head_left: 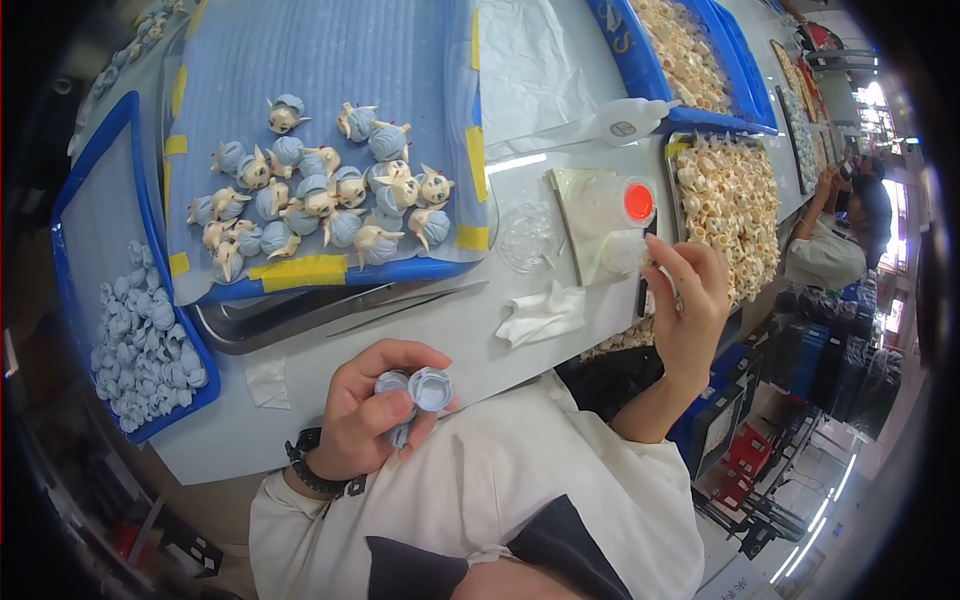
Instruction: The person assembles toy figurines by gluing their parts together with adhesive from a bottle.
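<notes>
In my left hand, which is closed, are several small pale blue hair pieces. One of them turns its hollow side up. My right hand is pinched round a thin stick-like tool, mostly hidden by the fingers. Its fingertips are beside a small translucent cup on a cream-coloured board. On the same board stands a clear container with a red-orange round part. A crumpled white tissue and a clear plastic dish lie left of the board.
Doll heads with blue hair crowd a lined blue tray. A blue bin at left holds loose hair pieces. Tweezers lie before the tray. Cream parts fill a tray at right; a white squeeze bottle lies behind.
</notes>
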Tool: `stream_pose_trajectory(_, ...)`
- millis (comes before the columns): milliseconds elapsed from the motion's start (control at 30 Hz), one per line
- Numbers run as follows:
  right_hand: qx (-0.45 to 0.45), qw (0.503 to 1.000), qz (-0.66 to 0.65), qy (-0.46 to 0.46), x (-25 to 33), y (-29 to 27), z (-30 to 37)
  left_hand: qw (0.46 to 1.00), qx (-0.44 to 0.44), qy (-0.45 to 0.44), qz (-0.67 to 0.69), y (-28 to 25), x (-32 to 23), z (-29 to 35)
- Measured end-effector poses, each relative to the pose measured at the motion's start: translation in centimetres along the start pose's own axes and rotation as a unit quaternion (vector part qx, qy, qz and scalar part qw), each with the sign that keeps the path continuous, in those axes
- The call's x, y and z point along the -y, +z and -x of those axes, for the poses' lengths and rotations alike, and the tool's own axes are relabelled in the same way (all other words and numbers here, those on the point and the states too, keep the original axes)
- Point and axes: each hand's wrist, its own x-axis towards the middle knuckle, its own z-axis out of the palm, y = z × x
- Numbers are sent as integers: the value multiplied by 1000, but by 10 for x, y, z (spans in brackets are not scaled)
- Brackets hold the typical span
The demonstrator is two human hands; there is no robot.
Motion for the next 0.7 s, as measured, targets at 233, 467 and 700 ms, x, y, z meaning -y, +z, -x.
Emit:
stream_pose_trajectory(233, -152, 894, -422, -15, 43, 5, 19, 996, -24, -15, -84, 11, -6, -3)
stream_pose_trajectory(467, 35, 823, -561, -84, 77, 35, 13, 969, -37, 98, -222, 8, 0, -5)
stream_pose_trajectory(700, 71, 861, -489, -118, 84, 39, 6, 960, -29, 132, -245, 5, 3, -5)
